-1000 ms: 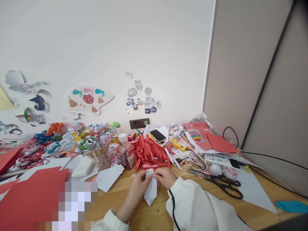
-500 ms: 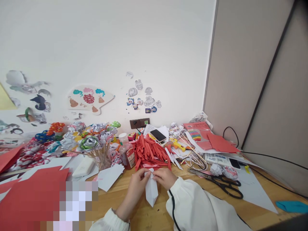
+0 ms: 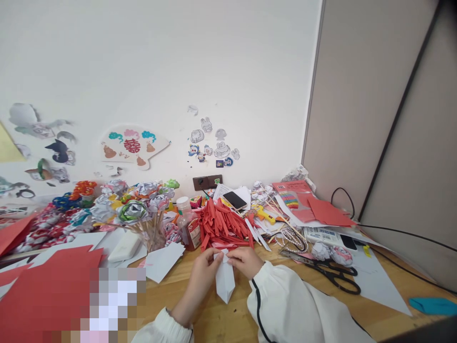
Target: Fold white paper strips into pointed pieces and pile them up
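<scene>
One folded white paper (image 3: 224, 283) is in our grasp on the near side of the red paper strips (image 3: 221, 226), its pointed end toward us. Our left hand (image 3: 206, 267) pinches the far end, the one toward the strips, between thumb and fingers; our right hand (image 3: 247, 262) pinches that same end from the right. Nearer than the strips, we see a white sheet (image 3: 164, 263) to their left and black-handled scissors (image 3: 318, 267) to their right. A bottle (image 3: 190, 232) stands just left of the strips and a phone (image 3: 234, 200) lies behind them. Beyond the strips, cartoon stickers (image 3: 222, 150) dot the wall (image 3: 150, 71).
</scene>
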The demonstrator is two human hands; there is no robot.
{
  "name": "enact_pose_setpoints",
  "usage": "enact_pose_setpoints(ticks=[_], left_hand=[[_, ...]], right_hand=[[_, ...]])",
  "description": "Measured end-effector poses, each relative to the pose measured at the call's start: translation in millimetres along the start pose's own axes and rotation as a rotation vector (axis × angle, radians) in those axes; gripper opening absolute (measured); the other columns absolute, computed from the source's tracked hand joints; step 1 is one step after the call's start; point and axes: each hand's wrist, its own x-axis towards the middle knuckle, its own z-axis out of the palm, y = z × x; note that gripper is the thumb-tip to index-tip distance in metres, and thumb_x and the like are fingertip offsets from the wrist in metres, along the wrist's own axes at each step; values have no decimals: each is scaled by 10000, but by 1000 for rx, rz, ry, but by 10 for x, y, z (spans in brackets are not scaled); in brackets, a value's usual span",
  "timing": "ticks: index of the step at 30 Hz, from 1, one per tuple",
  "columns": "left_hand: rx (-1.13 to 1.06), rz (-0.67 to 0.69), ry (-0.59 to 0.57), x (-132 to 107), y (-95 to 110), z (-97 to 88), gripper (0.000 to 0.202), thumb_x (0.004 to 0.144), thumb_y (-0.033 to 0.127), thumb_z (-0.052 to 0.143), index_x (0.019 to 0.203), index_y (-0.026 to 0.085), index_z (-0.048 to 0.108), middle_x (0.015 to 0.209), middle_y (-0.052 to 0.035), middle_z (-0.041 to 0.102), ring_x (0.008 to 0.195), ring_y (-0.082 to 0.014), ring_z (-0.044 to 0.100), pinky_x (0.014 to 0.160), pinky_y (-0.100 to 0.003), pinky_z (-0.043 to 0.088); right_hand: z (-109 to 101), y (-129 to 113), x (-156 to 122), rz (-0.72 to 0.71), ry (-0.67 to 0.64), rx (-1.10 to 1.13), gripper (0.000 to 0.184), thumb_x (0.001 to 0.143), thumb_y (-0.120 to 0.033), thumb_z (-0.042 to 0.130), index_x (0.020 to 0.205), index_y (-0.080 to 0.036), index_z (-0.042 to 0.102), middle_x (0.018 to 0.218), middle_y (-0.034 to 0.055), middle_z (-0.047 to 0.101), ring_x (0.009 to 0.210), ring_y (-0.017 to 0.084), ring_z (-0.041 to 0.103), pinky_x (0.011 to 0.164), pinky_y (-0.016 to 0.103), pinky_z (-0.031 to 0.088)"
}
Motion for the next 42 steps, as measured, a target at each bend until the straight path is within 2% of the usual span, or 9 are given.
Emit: enact_pose_setpoints(ticks=[7, 13, 20, 28, 35, 40, 42], left_hand=[[-37, -31, 11, -5, 40, -4, 261, 665, 363, 487, 693, 119, 578, 592, -18, 574, 523, -121, 488, 472, -199, 367], [67, 20, 80, -42, 89, 12, 269, 668, 384, 472, 682, 138, 582, 614, -23, 600, 538, -139, 506, 486, -214, 372], [150, 79, 49, -49, 65, 35, 230, 703, 337, 436, 660, 146, 558, 604, -17, 577, 555, -138, 496, 504, -211, 365], [300, 120, -87, -57, 106, 6, 157, 656, 270, 466, 618, 160, 571, 580, -13, 584, 553, -149, 491, 516, -216, 340], [378, 152, -55, -85, 122, 0, 241, 708, 291, 404, 570, 156, 548, 522, -13, 558, 505, -145, 483, 482, -216, 310], [444, 197, -97, -102, 146, -2, 246, 692, 323, 432, 570, 166, 577, 562, -33, 590, 527, -154, 499, 509, -224, 322], [468, 192, -108, -96, 144, -7, 250, 690, 325, 440, 565, 168, 589, 569, -44, 601, 539, -163, 508, 526, -231, 329]], right_hand=[[25, -2, -2, 179, -19, 380, 195, 706, -186, 479, 846, -170, 614, 711, 14, 597, 599, 108, 535, 556, 213, 434], [100, 49, -8, 220, 13, 468, 175, 696, -250, 498, 787, -137, 596, 639, 10, 577, 556, 105, 532, 541, 223, 438], [100, 40, -4, 206, 52, 285, 116, 699, -221, 496, 663, -139, 570, 568, -15, 531, 525, 85, 495, 504, 185, 397], [18, -6, -6, 21, 30, -87, 85, 698, -165, 502, 676, -166, 584, 630, -9, 555, 618, 104, 490, 570, 194, 354], [-21, 4, 4, 47, 125, -149, 83, 718, -183, 496, 675, -158, 563, 650, -4, 546, 614, 99, 481, 559, 194, 344], [-16, -16, 1, -116, 61, -310, 91, 722, -203, 512, 652, -170, 559, 650, 4, 531, 667, 123, 461, 595, 222, 337], [-42, -51, -6, -152, 93, -344, 116, 738, -221, 496, 655, -173, 563, 671, 16, 531, 691, 134, 451, 614, 236, 337]])
